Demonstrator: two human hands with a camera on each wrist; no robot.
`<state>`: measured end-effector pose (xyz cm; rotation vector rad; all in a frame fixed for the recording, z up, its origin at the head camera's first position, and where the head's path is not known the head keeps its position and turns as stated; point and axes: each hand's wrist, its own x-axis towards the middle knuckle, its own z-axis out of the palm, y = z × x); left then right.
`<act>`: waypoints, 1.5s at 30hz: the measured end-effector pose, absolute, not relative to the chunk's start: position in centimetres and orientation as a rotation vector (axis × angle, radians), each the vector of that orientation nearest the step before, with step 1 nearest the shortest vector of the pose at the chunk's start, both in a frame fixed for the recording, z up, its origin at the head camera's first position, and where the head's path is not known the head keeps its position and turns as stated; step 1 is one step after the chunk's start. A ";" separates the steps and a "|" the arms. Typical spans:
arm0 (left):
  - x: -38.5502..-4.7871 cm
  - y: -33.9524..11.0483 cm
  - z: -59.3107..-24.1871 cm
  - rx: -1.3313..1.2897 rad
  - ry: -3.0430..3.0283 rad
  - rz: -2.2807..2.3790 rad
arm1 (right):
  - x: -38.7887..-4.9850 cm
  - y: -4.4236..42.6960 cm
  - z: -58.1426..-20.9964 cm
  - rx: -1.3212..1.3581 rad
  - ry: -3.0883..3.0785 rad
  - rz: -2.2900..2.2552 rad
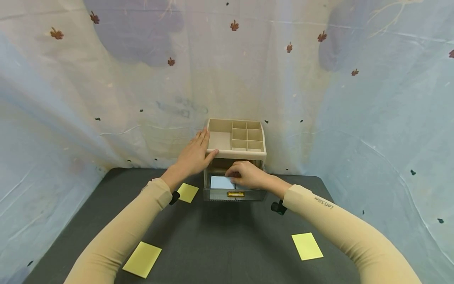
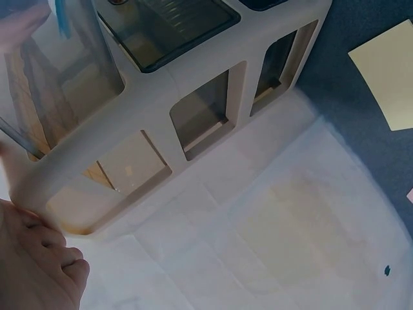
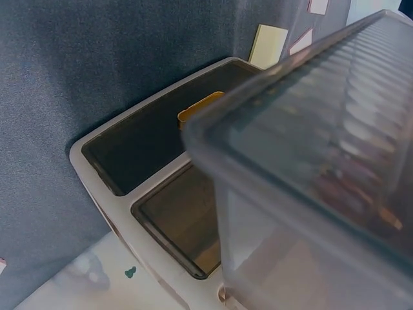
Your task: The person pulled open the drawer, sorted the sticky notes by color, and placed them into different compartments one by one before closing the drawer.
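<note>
A beige organizer (image 1: pixel 220 153) has an upper drawer (image 1: pixel 220 195) pulled out, its front transparent with a gold handle (image 1: pixel 236 194). Inside that drawer is a light blue card (image 1: pixel 220 182). My right hand (image 1: pixel 248 174) reaches into the drawer from the right, thumb and fingers bent at the card's upper right corner, seeming to pinch it. Against the organizer's top left edge rests my left hand (image 1: pixel 194 156), fingers extended along the side. The left wrist view shows part of the left hand (image 2: pixel 39 265) at the frame's corner. In the right wrist view, the transparent drawer (image 3: pixel 277 168) covers most of the right hand.
Yellow paper squares lie on the dark table (image 1: pixel 220 244): one beside the organizer (image 1: pixel 188 192), one at front left (image 1: pixel 142 259), one at right (image 1: pixel 307 246). Divided compartments (image 1: pixel 239 134) form the organizer's top. A patterned curtain (image 1: pixel 227 79) hangs behind it.
</note>
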<state>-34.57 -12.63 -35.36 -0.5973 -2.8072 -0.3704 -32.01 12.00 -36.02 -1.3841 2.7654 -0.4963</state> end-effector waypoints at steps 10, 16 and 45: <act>-34.7 -12.6 -35.4 -0.608 -2.800 -0.365 | -32.0 12.0 -35.8 -1.354 2.732 -0.478; -34.7 -12.7 -35.5 -0.605 -2.798 -0.367 | -32.1 11.9 -35.9 -1.334 2.737 -0.450; -34.8 -12.7 -35.6 -0.603 -2.791 -0.364 | -29.7 13.9 -33.6 -1.158 2.684 -1.198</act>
